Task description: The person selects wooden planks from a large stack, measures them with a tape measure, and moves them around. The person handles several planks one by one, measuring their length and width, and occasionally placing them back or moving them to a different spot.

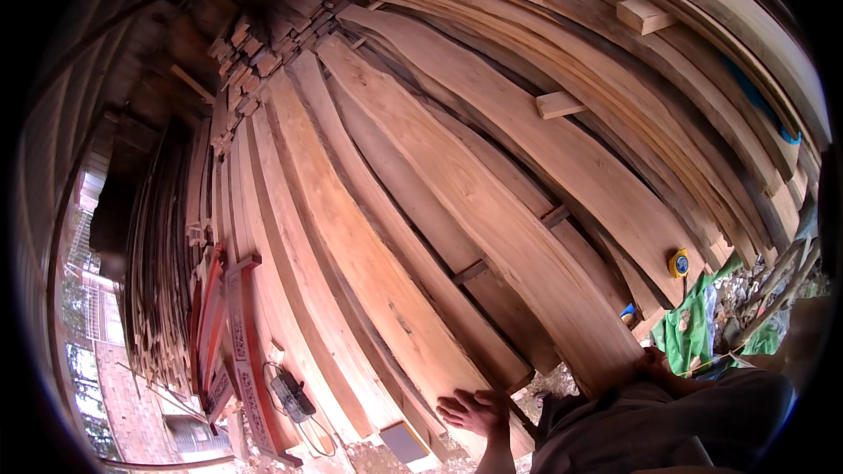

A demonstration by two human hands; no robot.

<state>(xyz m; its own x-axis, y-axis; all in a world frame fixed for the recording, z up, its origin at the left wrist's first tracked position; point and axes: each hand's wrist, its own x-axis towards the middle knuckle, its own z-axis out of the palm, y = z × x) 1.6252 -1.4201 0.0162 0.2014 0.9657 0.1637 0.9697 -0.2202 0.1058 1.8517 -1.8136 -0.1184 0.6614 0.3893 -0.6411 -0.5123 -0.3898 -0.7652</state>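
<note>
My left hand (474, 412) lies with its fingers apart on the near end of a light brown plank (386, 285). My right hand (654, 363), dim and partly covered by my clothing, is closed at the right edge of another long wooden plank (492, 202), close to its near end. That plank runs away from my body across the stack, over dark cross strips (470, 272). Between the two hands, narrower boards and gaps show.
Long boards (580, 158) fan out across the stack. A yellow tape measure (679, 263) sits on a board at right, near a green sheet (689, 326). At left are a red carved frame (246, 351) and a dark corded device (292, 395). Short wood blocks (255, 61) are piled at the back.
</note>
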